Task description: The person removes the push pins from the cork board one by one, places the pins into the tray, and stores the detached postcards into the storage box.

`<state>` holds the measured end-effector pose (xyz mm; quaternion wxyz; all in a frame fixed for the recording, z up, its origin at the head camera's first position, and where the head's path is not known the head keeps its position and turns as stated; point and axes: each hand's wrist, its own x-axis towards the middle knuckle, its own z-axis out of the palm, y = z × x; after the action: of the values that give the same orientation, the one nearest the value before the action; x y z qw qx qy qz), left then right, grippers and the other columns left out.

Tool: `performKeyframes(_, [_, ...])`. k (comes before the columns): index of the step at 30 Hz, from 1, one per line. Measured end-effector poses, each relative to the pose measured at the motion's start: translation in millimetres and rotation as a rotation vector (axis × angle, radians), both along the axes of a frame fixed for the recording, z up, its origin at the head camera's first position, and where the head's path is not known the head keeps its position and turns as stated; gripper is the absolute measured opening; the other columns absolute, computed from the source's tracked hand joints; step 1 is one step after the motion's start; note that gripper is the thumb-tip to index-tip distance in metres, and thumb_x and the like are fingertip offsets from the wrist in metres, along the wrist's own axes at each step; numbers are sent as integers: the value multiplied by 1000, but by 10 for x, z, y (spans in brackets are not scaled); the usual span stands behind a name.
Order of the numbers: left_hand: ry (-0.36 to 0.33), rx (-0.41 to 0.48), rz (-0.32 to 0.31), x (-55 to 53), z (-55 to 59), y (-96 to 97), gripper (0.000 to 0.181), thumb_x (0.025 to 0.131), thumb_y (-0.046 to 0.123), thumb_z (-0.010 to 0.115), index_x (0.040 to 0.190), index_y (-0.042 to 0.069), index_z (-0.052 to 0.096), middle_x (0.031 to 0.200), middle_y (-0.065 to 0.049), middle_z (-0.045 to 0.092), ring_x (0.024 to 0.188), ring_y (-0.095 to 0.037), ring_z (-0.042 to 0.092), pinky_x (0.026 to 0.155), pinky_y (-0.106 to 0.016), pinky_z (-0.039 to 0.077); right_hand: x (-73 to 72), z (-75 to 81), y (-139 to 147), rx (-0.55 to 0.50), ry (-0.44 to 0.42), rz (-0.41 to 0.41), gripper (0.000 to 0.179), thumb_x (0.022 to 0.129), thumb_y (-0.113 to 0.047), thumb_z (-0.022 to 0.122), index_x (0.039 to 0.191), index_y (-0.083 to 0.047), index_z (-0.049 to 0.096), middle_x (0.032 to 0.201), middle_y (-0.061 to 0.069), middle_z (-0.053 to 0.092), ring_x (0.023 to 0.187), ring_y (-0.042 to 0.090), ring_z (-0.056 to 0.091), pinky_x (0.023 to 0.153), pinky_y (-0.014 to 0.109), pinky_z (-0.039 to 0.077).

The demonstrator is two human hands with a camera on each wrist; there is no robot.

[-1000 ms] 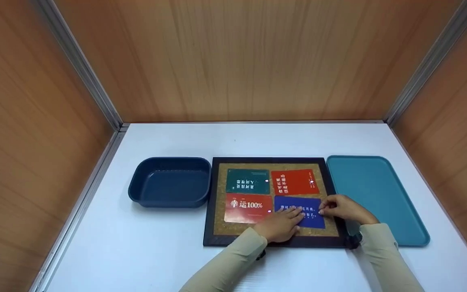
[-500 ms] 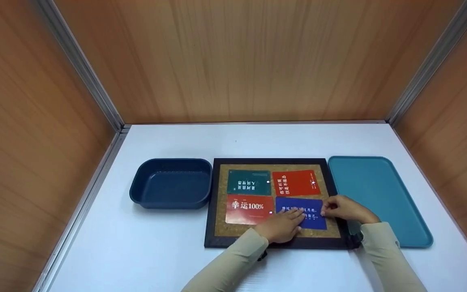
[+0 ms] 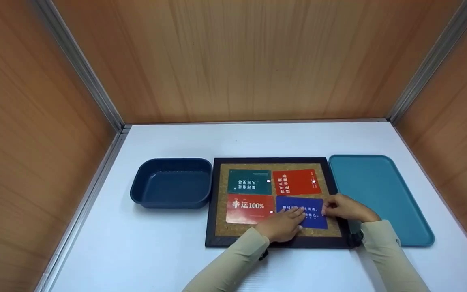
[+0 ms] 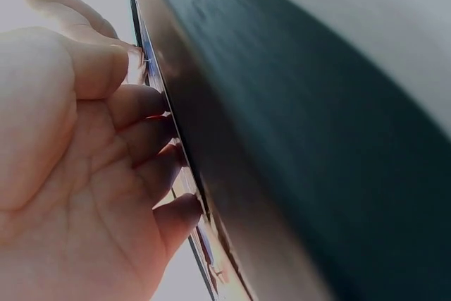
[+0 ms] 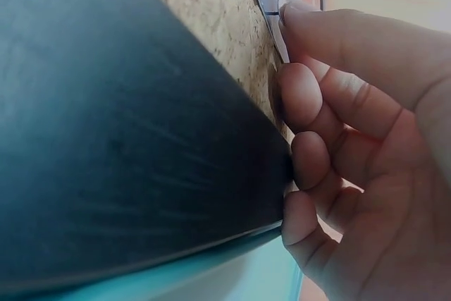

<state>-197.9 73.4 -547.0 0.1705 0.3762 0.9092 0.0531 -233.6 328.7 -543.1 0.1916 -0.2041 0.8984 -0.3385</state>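
Observation:
A blue card (image 3: 312, 221) with white writing lies on the lower right of a dark-framed cork board (image 3: 334, 232). My left hand (image 3: 281, 225) rests flat across its left part, fingers straight. At the card's right edge my right hand (image 3: 348, 207) pinches a small clear push pin (image 5: 282, 6) between thumb and index finger; the right wrist view shows its thin needle at the card. Its other fingers curl against the board in that view. A green card (image 3: 249, 181), a red card (image 3: 296, 182) and a lighter red card (image 3: 243, 209) lie around the blue one, each with a small bright pin head.
A deep dark-blue dish (image 3: 171, 198) stands against the board's left side. On the right, a flat teal tray (image 3: 373, 178) touches or nearly touches the frame. The white table (image 3: 136, 251) is bounded by wooden panels (image 3: 233, 61) at the back and sides.
Both hands keep nearly the same places. A bright spot now shows at the right fingertips on the blue card's edge. The whole head view has shifted very slightly.

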Motion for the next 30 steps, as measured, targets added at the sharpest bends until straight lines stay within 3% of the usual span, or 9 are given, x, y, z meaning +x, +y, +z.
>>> performKeyframes(30, [10,19,6,-2,-15,8,51,104,42,30,152,26,27,159,13,21,147,-8,19,120,-28,21,20,24,-15,29,22,10,13,92,-13,61,80,-9,65,79,1,61,70,9,49,60,20,42])
